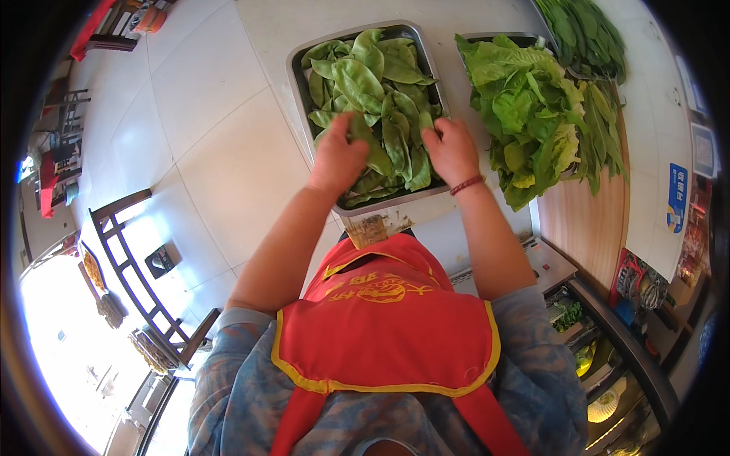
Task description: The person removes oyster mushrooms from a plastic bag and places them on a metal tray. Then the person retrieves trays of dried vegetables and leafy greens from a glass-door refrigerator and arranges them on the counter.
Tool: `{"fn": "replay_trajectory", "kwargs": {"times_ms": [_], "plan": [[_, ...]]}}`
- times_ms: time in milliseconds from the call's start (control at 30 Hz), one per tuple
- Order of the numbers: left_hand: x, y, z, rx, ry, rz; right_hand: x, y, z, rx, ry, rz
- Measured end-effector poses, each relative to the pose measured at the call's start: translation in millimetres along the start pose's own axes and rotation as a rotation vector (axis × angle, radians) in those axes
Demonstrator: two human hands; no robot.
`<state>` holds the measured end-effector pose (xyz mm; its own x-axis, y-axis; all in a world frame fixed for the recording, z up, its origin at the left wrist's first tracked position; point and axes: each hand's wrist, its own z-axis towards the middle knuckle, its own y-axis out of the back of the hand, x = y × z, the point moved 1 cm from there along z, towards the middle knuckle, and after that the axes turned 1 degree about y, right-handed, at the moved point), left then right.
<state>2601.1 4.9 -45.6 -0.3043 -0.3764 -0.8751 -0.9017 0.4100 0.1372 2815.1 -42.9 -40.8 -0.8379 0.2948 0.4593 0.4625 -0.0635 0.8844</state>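
Observation:
A metal tray [395, 200] full of broad, flat green bean pods [359, 83] sits in front of me on a pale counter. My left hand [340, 156] is over the near left part of the heap, its fingers closed around a pod. At the tray's right side, my right hand [454, 154] pinches another flat bean pod [426, 128] between thumb and fingers. Many pods overlap loosely, and the curled fingers partly hide what they grip.
Right of the tray stands leafy lettuce [525, 99], with long-leaved greens [604, 129] beside it and more dark greens [585, 34] at the far right. A wooden chair [148, 266] stands on the tiled floor at left. Lower right is an open shelf unit [620, 342].

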Motion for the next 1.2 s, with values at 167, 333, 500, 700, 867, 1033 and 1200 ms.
{"fn": "replay_trajectory", "kwargs": {"times_ms": [167, 333, 500, 700, 867, 1033, 1200], "plan": [[34.0, -52.1, -3.9, 0.012, -0.015, 0.019, 14.6, -44.4, -29.6, -0.121, -0.075, 0.078], [6.5, -35.2, -11.5, 0.111, 0.258, -0.644, 52.6, -35.3, -38.2, -0.156, 0.071, 0.186], [17.3, -28.4, -12.5, 0.162, 0.233, -0.936, 93.3, -40.0, -61.2, -0.157, 0.241, 0.152], [5.3, -2.7, -4.8, 0.227, 0.216, -1.038, 112.6, -19.1, -58.1, -0.320, 0.538, 0.050], [5.5, 0.2, -14.2, -0.222, -0.018, 0.143, 74.7, -30.6, -62.0, -0.038, 0.497, 0.132], [36.6, 12.7, -28.1, -0.393, -0.148, 0.363, 39.9, 5.8, -42.8, -0.258, 0.340, 0.062], [51.9, -8.8, -27.1, -0.407, -0.247, 0.526, 12.0, -17.4, -31.3, -0.112, 0.233, -0.031]]}}
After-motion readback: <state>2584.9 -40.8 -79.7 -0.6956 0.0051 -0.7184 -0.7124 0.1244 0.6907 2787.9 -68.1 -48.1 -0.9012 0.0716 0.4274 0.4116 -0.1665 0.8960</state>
